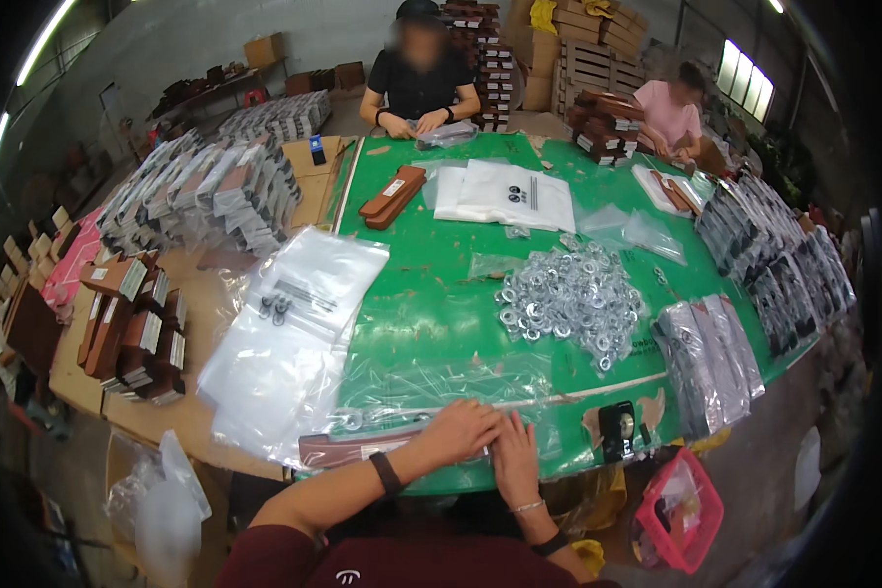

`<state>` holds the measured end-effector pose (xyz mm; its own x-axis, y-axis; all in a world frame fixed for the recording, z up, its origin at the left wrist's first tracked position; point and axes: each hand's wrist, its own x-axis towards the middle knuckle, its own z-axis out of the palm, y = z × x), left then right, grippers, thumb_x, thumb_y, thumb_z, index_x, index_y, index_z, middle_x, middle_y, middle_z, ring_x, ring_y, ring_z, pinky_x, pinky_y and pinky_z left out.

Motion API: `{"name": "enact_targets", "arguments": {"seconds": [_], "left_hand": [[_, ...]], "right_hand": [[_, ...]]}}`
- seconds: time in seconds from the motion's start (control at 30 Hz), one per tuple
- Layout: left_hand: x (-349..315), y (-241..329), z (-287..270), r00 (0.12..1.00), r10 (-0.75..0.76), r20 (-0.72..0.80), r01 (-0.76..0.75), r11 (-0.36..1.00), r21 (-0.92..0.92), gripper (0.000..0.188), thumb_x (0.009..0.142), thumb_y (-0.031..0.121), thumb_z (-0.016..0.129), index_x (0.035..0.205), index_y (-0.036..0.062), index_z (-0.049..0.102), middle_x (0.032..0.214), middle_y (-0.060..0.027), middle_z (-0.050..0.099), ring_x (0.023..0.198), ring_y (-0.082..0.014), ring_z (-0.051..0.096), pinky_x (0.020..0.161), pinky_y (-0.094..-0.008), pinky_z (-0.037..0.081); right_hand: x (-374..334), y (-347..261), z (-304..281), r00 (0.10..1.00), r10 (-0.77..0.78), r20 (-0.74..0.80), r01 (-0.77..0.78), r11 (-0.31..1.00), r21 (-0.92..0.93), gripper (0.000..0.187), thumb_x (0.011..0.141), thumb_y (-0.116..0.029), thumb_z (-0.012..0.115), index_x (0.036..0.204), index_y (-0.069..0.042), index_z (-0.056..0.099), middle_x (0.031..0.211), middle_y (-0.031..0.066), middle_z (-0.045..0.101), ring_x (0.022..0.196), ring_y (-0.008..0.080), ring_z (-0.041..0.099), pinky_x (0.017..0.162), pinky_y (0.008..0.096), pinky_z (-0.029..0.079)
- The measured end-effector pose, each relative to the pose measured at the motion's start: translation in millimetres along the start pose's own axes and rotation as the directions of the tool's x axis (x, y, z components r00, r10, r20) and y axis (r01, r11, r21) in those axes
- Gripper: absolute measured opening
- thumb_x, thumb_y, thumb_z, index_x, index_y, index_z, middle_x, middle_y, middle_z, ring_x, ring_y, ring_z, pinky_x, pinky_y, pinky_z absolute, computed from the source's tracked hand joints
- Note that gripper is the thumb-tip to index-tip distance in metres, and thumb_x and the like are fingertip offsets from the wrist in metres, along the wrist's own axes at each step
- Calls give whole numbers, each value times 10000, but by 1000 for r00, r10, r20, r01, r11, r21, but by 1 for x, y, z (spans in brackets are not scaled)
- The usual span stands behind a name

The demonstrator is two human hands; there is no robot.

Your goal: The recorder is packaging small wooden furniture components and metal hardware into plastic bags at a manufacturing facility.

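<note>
Though crossed by the left forearm, can be made out as one slat at the near edge of the table, long axis running left to right and almost parallel to that edge, one end pointing left, the other toward the hands. Looks brown, flat and smooth, with a pale label. Just beyond, see clear film, thin, shiny and creased. Near the slat's hidden right end, find the left hand, fingers close together and curled toward the right hand, itself straighter, with fingers pointing away from the body. Cannot tell whether pinching slat, film or neither, with the fingertips partly hidden. Count two dark wristbands, one per arm. On the table, count two stacks of bags, soft, milky plastic, one at left and one at the far side. Count one heap of rings, round, glossy and grey, too many to number. To the right, note about three wrapped bundles, long and crinkled, and one black gadget, glossy and boxy. Below, see one pink basket; at left, one pile of brown bars, squared and hard-edged. Across the table, count two co-workers.
</note>
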<state>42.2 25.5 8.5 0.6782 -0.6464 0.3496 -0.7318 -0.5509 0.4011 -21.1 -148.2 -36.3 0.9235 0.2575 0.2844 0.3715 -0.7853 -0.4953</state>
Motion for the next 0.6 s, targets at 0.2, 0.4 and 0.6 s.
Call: {"name": "enact_targets", "arguments": {"seconds": [0.2, 0.4, 0.6], "left_hand": [[-2, 3, 3, 998, -46, 34, 46, 999, 18, 211, 954, 278, 567, 936, 68, 590, 888, -106, 595, 865, -316, 591, 770, -429, 469], [-10, -1, 12, 978, -197, 69, 207, 958, -199, 202, 962, 257, 540, 972, 76, 630, 950, -124, 646, 938, -346, 616, 818, -443, 491], [2, -44, 15, 925, -286, 250, 379, 726, -574, 297, 927, 224, 505, 1138, 105, 676, 1053, -86, 721, 1014, -263, 672, 891, -377, 516]], "right_hand": [[-4, -5, -15, 998, 51, -26, -53, 996, -74, 503, 939, -134, 564, 1428, -45, 488, 1528, 112, 434, 1426, 382, 348, 1162, 563, 245], [-21, -3, -22, 994, 109, -21, -110, 991, -76, 488, 946, -141, 552, 1423, -53, 495, 1520, 119, 442, 1425, 383, 348, 1169, 566, 234], [-15, 20, -60, 937, 182, -299, -179, 983, 36, 613, 857, -92, 681, 1423, 13, 469, 1506, 218, 434, 1407, 386, 392, 1184, 474, 254]]}}
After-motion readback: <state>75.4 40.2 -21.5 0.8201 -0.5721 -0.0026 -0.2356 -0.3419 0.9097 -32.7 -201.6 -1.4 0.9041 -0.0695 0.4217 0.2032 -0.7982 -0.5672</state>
